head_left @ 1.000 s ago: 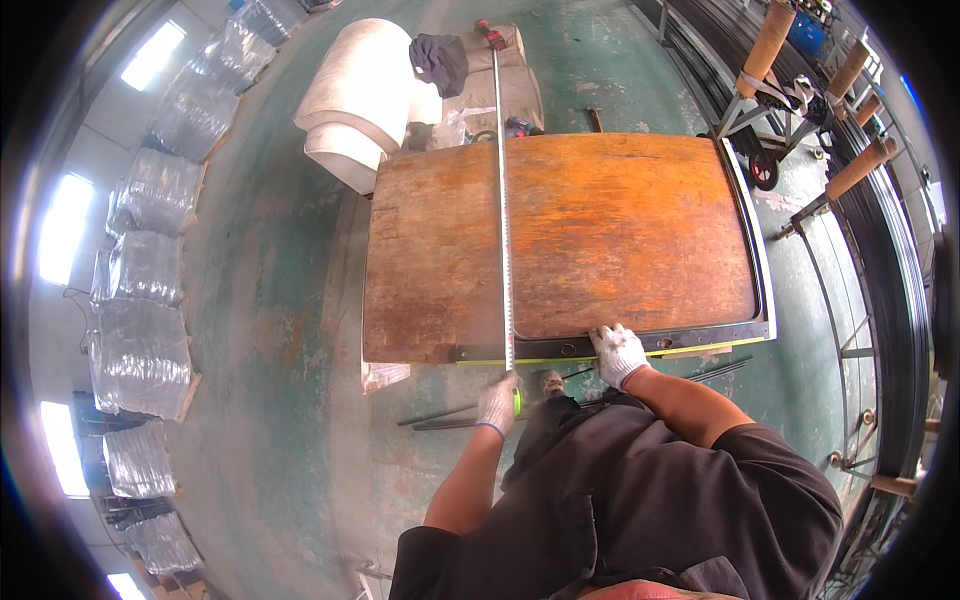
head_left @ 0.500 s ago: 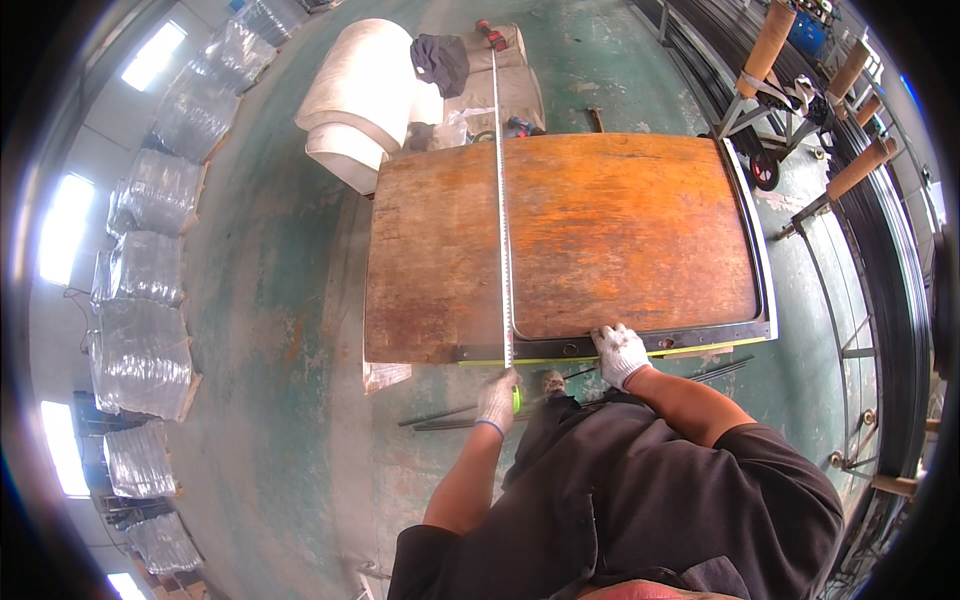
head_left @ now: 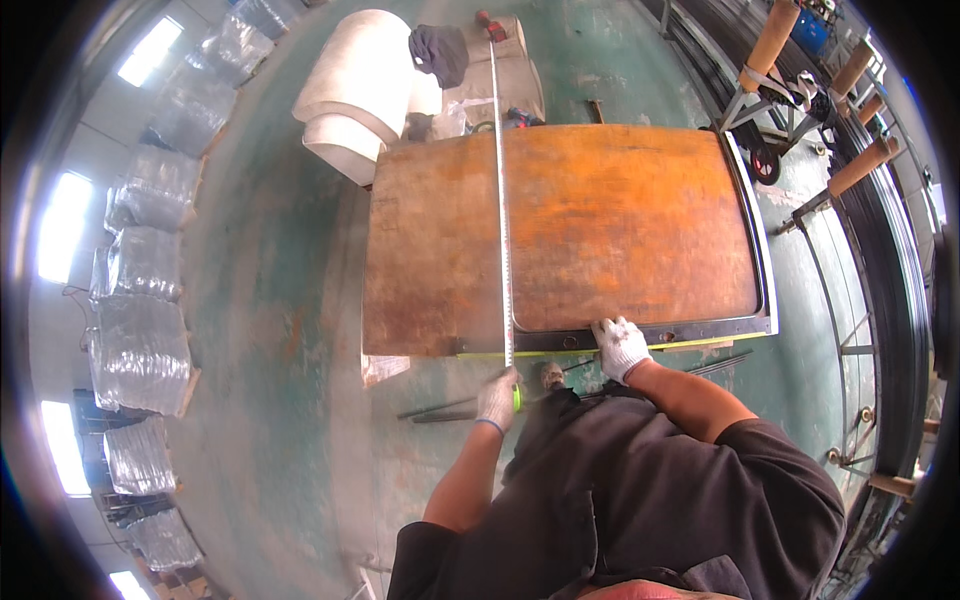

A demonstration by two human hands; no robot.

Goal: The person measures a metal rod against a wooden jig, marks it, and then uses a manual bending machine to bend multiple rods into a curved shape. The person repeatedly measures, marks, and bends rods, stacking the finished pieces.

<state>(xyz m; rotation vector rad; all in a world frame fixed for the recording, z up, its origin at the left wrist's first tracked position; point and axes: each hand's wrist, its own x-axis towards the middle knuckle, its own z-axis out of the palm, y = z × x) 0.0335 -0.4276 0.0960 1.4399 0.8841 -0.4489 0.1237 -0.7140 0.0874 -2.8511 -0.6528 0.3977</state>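
My gloved left hand [head_left: 495, 400] is closed round a tape measure [head_left: 517, 397], its green case partly hidden by the fingers. From there the white tape blade [head_left: 504, 235] runs straight out across the worn wooden tabletop [head_left: 620, 220] and past its far edge. A black metal frame [head_left: 700, 331] lies along the tabletop's near and right edges, with a yellow-green strip below its near side. My gloved right hand [head_left: 622, 346] grips the near side of this frame, fingers bent over its inner edge; the thumb is hidden.
Beyond the tabletop stand a cream padded seat [head_left: 355, 80], a dark cloth [head_left: 440, 52] and a red tool [head_left: 491, 27] by the blade's far end. A wheeled rack [head_left: 765, 165] and long dark bars flank the right. Wrapped stacks [head_left: 140, 350] line the left. Thin rods lie near my feet.
The tabletop and blade sit slightly higher in view, a small shift of the whole picture. Both hands keep their holds, on the tape measure and on the black metal frame.
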